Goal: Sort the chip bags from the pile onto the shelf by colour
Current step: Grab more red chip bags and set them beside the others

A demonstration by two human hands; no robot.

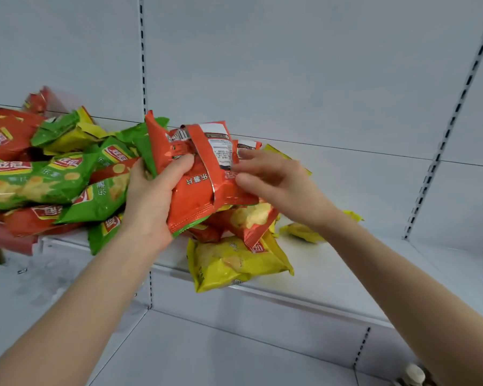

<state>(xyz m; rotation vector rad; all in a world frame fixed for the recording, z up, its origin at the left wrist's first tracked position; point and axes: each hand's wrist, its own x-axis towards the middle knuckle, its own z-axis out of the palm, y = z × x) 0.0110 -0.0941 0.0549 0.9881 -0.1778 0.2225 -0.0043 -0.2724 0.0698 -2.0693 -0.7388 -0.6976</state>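
Observation:
A pile of red, green and yellow chip bags (53,174) covers the left part of the white shelf (332,263). My left hand (154,196) grips a bunch of red bags (190,190) held upright above the shelf, with a green bag edge showing behind and below them. My right hand (273,179) pinches the right side of the front red bag (221,174), whose printed back faces me. Under the held bags lie another red bag (251,218) and a yellow bag (234,260) that overhangs the shelf's front edge.
More yellow bags (304,231) lie behind my right wrist. The shelf stretches bare to the right, up to a slotted upright (441,146). A lower shelf board (234,358) runs beneath. A white back panel closes the rear.

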